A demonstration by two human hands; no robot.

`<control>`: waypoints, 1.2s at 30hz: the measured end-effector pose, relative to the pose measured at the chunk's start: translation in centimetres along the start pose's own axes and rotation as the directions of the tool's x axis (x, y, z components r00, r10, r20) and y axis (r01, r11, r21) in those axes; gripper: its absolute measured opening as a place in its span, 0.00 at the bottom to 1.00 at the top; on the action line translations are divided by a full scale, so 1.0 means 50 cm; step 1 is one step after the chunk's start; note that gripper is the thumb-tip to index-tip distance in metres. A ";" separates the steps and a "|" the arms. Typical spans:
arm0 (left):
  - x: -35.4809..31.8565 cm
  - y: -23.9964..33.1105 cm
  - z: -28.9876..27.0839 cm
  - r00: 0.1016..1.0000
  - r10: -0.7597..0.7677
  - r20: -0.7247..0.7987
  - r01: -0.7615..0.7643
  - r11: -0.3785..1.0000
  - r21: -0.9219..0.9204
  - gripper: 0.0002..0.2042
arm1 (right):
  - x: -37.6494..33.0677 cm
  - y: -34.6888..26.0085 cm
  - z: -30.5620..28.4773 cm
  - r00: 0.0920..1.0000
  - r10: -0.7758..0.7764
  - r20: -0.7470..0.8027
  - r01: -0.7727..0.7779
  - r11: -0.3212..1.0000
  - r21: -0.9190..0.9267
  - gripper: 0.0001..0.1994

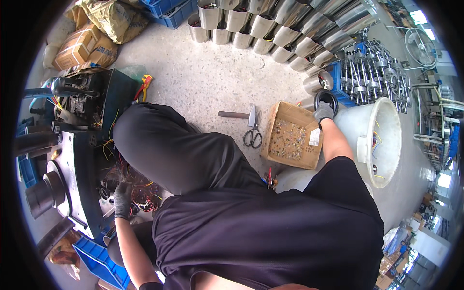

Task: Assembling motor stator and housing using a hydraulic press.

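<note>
My right hand point(323, 112), in a grey glove, is stretched out to the right beyond an open cardboard box point(315, 155). Its fingers are closed on the edge of a black ring-shaped thing point(326, 98). Down at the left, my gloved left hand point(122, 202) reaches in beside a machine point(83, 179) with a thick dark shaft. Next to its fingers is a tangle of copper windings with red and yellow wires point(145, 199). The fingertips are partly lost among the dark parts, so their grip is unclear.
Small bits fill the box. A hammer point(234, 115) and black-handled scissors point(252, 138) lie on the floor. A white tub point(392, 145), a blue crate of metal shafts point(344, 81) and rows of steel cylinders point(263, 26) stand around. Red-yellow pliers point(144, 87) lie by the machine.
</note>
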State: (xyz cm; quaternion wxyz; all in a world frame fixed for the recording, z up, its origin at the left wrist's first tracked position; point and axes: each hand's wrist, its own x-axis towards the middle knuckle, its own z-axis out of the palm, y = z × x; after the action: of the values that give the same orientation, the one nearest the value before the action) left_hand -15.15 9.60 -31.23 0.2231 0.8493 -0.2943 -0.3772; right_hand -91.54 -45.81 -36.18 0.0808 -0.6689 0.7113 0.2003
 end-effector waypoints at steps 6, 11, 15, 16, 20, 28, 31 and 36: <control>-0.028 0.075 0.013 0.999 0.027 0.021 -0.028 0.998 0.060 0.06 | 0.027 0.035 0.025 0.999 -0.051 0.002 0.051 0.999 0.008 0.28; -0.029 0.085 0.014 0.999 0.038 0.025 -0.040 0.997 0.067 0.07 | 0.014 0.014 0.004 0.998 0.053 0.031 -0.052 0.998 -0.017 0.31; -0.035 0.069 0.010 0.999 0.040 -0.010 -0.040 0.999 0.020 0.09 | -0.015 -0.021 0.009 0.985 0.162 -0.054 -0.160 0.986 0.041 0.28; -0.026 0.060 0.009 0.999 0.039 0.014 -0.040 0.999 0.009 0.08 | -0.015 -0.015 0.016 0.987 0.153 -0.057 -0.152 0.988 0.022 0.26; -0.025 0.076 0.006 0.998 0.051 0.045 -0.056 0.994 0.099 0.07 | -0.012 -0.037 0.002 0.986 0.161 -0.035 -0.161 0.987 0.011 0.21; -0.039 0.133 0.016 0.999 -0.031 0.025 0.031 0.999 0.028 0.08 | 0.020 -0.072 -0.006 0.979 0.200 -0.043 -0.197 0.979 0.054 0.22; -0.050 0.130 0.006 1.000 -0.019 0.007 0.019 0.999 0.046 0.08 | 0.014 -0.090 -0.018 0.977 0.206 0.055 -0.208 0.977 0.043 0.28; -0.043 0.119 0.021 0.994 -0.102 0.031 0.106 0.973 -0.207 0.10 | 0.060 -0.039 0.021 0.964 0.183 -0.194 -0.195 0.980 -0.044 0.32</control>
State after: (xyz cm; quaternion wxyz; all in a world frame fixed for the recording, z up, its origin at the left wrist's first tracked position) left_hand -19.09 6.53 -27.20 0.2878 0.8316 -0.2105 -0.4258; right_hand -90.04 -48.19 -38.60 -0.0279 -0.6163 0.7695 0.1649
